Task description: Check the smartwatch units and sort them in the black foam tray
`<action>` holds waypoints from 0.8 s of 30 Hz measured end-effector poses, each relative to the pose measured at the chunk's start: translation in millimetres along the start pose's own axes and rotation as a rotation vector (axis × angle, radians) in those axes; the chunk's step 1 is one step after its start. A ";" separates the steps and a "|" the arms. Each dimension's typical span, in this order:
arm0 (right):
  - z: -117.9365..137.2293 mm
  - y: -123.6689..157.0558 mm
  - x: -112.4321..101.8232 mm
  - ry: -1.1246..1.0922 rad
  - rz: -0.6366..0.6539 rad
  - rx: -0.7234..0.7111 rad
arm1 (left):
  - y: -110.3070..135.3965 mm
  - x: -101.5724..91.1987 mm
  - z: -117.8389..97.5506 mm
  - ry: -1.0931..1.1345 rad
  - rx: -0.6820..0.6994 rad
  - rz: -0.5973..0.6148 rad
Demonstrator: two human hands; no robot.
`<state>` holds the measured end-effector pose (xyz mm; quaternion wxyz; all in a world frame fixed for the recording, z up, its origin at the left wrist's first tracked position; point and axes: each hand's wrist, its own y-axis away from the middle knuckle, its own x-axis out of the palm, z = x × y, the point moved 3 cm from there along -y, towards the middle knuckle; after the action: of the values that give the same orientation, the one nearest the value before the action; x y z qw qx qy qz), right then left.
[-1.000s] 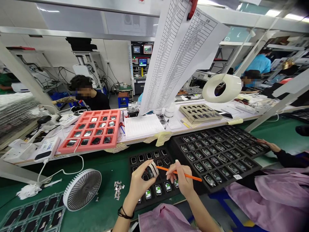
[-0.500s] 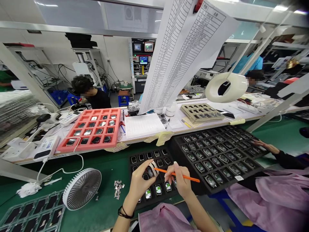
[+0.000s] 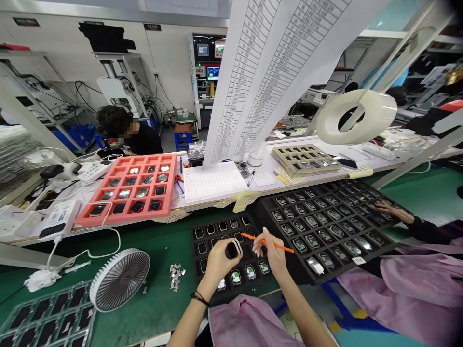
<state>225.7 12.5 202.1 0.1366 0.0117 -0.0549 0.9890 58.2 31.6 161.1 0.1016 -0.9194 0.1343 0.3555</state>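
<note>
My left hand grips a silver-rimmed smartwatch case, tilted up between thumb and fingers. In my right hand is a thin orange stick-like tool; its left end is just above and to the right of the case, apart from it as far as I can see. Beneath both hands lies a black foam tray with rows of watch cases, the nearest row showing lit green-and-white screens. My hands hide part of the tray's middle.
A white fan and a pile of small silvery scraps are to the left. At right, a larger black tray of watches has a co-worker's hand over it. A coral tray stands on the shelf, and a paper list hangs ahead.
My left hand has turned the watch case, and its dark opening now faces me more. The orange tool's tip has moved off the case, up and to the right. The camera view has shifted slightly.
</note>
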 end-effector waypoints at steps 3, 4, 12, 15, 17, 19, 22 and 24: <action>-36.2 -10.2 -17.0 0.080 -0.059 0.059 | -9.1 39.9 28.1 -0.102 -0.035 0.064; -49.5 -11.1 -21.7 0.118 -0.065 0.087 | -10.4 52.4 38.4 -0.126 -0.051 0.084; -137.9 -0.6 -49.0 0.665 0.090 0.224 | -24.0 118.8 75.7 -0.283 -0.113 0.183; -159.6 -3.7 -55.2 0.790 0.094 0.268 | -34.1 139.2 69.8 -0.295 -0.067 0.200; -171.7 -7.2 -56.8 0.867 0.103 0.301 | -34.5 146.1 69.8 -0.297 -0.052 0.193; -181.6 -10.5 -57.0 0.938 0.115 0.330 | -26.8 143.0 76.4 -0.291 -0.045 0.168; -191.6 -15.0 -55.8 1.014 0.129 0.352 | -1.7 119.6 98.6 -0.282 -0.056 0.110; -195.6 -18.1 -54.5 1.042 0.137 0.354 | 18.6 98.2 116.9 -0.288 -0.095 0.072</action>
<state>281.5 37.1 7.6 0.0771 -0.4601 0.1865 0.8646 48.8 29.9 7.6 0.0634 -0.8573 0.1345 0.4929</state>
